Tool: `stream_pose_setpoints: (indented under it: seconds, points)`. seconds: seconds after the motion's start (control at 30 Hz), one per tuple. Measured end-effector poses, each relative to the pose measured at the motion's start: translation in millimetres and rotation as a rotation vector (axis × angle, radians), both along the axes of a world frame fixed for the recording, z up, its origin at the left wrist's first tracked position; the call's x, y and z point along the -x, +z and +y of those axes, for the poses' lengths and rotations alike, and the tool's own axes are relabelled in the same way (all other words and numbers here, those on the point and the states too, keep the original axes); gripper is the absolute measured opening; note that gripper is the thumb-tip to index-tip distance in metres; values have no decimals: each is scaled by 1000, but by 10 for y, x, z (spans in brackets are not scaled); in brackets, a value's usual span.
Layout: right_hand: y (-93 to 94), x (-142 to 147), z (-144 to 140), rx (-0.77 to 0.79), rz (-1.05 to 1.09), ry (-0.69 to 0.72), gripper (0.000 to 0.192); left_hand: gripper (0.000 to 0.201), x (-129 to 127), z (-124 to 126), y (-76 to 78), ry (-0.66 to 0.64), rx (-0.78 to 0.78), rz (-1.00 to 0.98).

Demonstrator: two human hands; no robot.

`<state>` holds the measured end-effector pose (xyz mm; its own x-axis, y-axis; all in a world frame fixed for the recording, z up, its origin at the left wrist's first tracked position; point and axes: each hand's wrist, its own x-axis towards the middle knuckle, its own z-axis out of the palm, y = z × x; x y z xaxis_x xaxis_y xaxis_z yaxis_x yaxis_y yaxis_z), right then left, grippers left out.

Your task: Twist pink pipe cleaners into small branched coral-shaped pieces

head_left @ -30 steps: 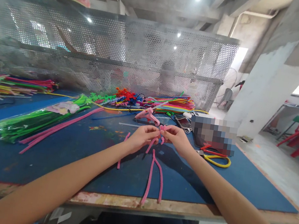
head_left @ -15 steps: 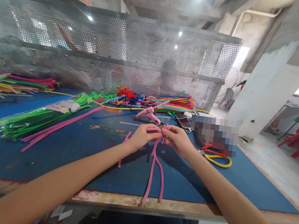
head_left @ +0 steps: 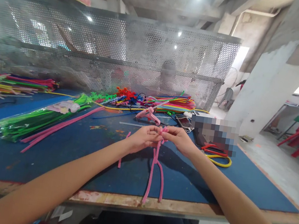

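Since half a second ago our hands have drawn closer together and the pink stems now hang straighter beneath them. Our left hand point(head_left: 142, 138) and right hand point(head_left: 180, 140) both pinch the top of the pink pipe cleaners point(head_left: 155, 165), fingertips almost touching, above the blue tabletop point(head_left: 46, 160). The upper part looks twisted into a small knot, while two long legs trail loose toward the near edge, so we judge the shaping barely begun. A pink glue gun point(head_left: 149, 115) lies just beyond; yellow-handled pliers point(head_left: 217, 157) rest to the right.
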<state>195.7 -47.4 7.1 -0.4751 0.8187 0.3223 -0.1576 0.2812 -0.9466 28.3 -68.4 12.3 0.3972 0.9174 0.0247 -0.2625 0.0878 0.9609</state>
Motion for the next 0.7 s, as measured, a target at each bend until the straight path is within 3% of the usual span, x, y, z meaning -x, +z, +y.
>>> stream_pose_setpoints:
  seconds: [0.07, 0.27, 0.4, 0.47, 0.53, 0.63, 0.7]
  points:
    - [4, -7, 2, -41, -25, 3, 18, 33, 24, 19, -4, -38, -1, 17]
    - [-77, 58, 51, -88, -51, -133, 22, 33, 24, 35, 9, 34, 5, 36]
    - [-110, 66, 65, -194, -79, -234, 26, 27, 2, 37, 17, 73, 70, -67]
    - [-96, 44, 45, -369, -132, -339, 29, 22, -4, 53, 9, 115, 90, -175]
    - [-69, 21, 7, -657, -268, -399, 30, 20, -3, 75, -9, 147, 99, -256]
    - [-34, 24, -63, -1063, -540, -348, 21, 20, 0, 105, -51, 155, 84, -255]
    - [-30, 53, -93, -1174, -648, -338, 17, 19, -4, 113, -80, 159, 77, -216]
